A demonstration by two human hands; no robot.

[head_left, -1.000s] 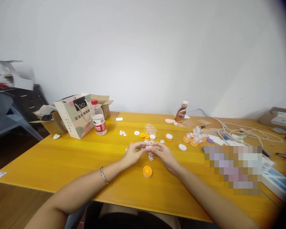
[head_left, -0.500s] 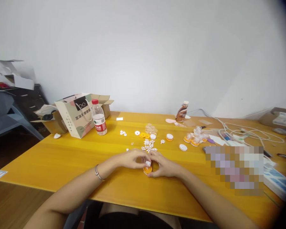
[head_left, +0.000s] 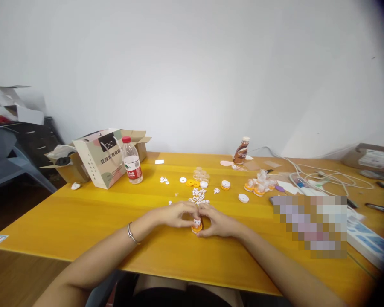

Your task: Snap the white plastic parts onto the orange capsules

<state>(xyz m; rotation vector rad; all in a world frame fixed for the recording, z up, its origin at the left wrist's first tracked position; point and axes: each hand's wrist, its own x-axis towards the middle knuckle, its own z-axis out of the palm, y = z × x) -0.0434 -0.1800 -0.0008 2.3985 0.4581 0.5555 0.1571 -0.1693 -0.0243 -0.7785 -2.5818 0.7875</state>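
My left hand (head_left: 181, 213) pinches a small white piece (head_left: 197, 222) between thumb and fingers, right over an orange disc (head_left: 196, 229) on the table. My right hand (head_left: 218, 221) curls round the disc's right side, its thumb at the near edge and its fingers behind. Just beyond both hands lies a loose pile of white cut-out pieces (head_left: 197, 194). Behind that pile are flat orange discs (head_left: 191, 183), white discs (head_left: 204, 184) and clear plastic cups (head_left: 201, 174). How the white piece meets the disc is partly hidden by my fingers.
At the left stand a paper bag (head_left: 97, 162) and a water bottle (head_left: 132, 162). Assembled orange-based pieces with clear tops (head_left: 260, 184) cluster to the right. A brown drink bottle (head_left: 241, 150) is near the wall; white cables (head_left: 313, 172) sprawl at the far right.
The camera view has shifted slightly. Both hands stay at the orange disc; the white piece now looks more upright over it.
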